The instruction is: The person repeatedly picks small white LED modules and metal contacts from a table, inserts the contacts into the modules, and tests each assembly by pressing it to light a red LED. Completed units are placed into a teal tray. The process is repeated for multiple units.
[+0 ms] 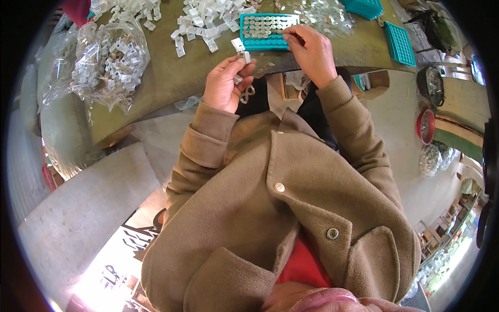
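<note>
My left hand [224, 83] is closed around several small white plastic boxes. One small white box [245, 56] stands up between the thumb and fingertips, and another white piece shows lower in the fingers. A looped clear piece [247, 94] hangs below that hand. Just beyond it lies a teal tray [264, 46] with rows of small round silvery pieces [265, 26] in its upper part. Over the tray's right edge, my right hand [313, 54] has its thumb and forefinger pinched together. Whatever the pinch holds is too small to make out.
Loose white boxes [210, 26] lie heaped behind the tray. A clear bag [112, 65] of white boxes sits at the left of the table [161, 70]. Clear flat pieces [330, 21] are piled at the back right, near another teal tray [399, 44]. A cardboard box [378, 85] stands below.
</note>
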